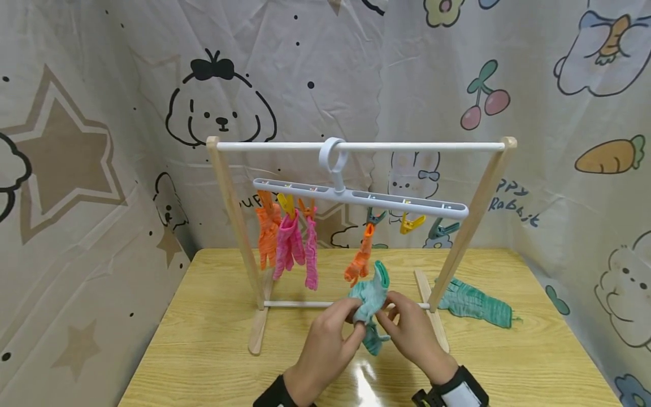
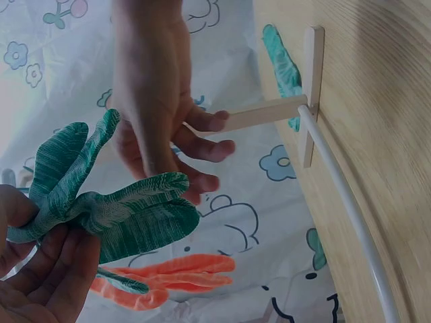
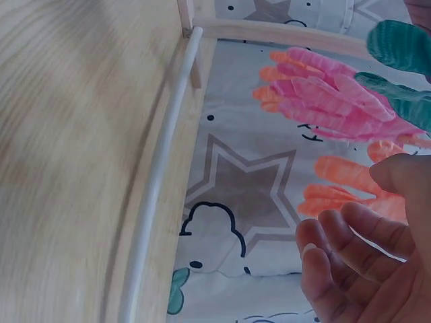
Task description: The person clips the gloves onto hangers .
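My left hand (image 1: 351,323) grips a teal knitted glove (image 1: 372,298) just above the table, in front of the rack's lower white bar. In the left wrist view the teal glove (image 2: 114,208) fans out from my curled left fingers (image 2: 47,269). Right beside the glove is my right hand (image 1: 390,316), its fingers relaxed and holding nothing; the right wrist view shows those loose fingers (image 3: 350,262) below the teal glove (image 3: 404,74). A second teal glove (image 1: 475,305) lies flat on the table by the rack's right foot.
A wooden rack (image 1: 231,226) carries a white hanger (image 1: 356,195) with clips. Orange and pink gloves (image 1: 287,243) hang at its left, one orange glove (image 1: 360,260) near the middle. A yellow clip (image 1: 412,223) and a teal clip (image 1: 442,229) hang bare. Printed curtains surround the wooden table (image 1: 203,339).
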Tool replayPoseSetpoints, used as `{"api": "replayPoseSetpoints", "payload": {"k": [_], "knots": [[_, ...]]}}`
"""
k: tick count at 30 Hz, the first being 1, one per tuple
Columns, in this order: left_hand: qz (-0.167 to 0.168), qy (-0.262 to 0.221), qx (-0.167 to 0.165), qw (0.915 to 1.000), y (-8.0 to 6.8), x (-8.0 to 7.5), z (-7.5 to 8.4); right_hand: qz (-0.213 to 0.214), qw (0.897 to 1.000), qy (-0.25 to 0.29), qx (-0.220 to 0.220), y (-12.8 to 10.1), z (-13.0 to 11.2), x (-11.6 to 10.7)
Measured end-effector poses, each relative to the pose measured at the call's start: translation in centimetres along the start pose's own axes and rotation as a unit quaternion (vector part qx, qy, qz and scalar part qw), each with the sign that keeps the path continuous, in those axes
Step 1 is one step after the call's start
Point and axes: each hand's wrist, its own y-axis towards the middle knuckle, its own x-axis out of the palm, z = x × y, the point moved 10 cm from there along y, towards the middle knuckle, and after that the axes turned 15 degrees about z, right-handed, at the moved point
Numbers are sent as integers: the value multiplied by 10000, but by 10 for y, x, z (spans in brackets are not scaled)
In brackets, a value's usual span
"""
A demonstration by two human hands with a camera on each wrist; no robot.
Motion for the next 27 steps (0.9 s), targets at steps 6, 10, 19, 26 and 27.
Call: {"api": "replayPoseSetpoints", "payload": {"k": [6, 10, 19, 26, 27], "knots": [[-131, 19, 18, 9999, 7, 10, -2, 369, 9992, 58, -132, 7, -3, -15], [-138, -17, 27, 9999, 11, 15, -1, 711, 9969, 80, -336, 16, -7, -29], [-117, -60, -114, 9998, 19, 27, -8, 1270, 9896, 244, -632, 41, -26, -55], [-93, -115, -107, 9998, 23, 33, -12, 1518, 9840, 426, -825, 53, -43, -67], [-96, -137, -107, 9998, 24, 34, -13, 1530, 9838, 452, -817, 54, -44, -68]]}}
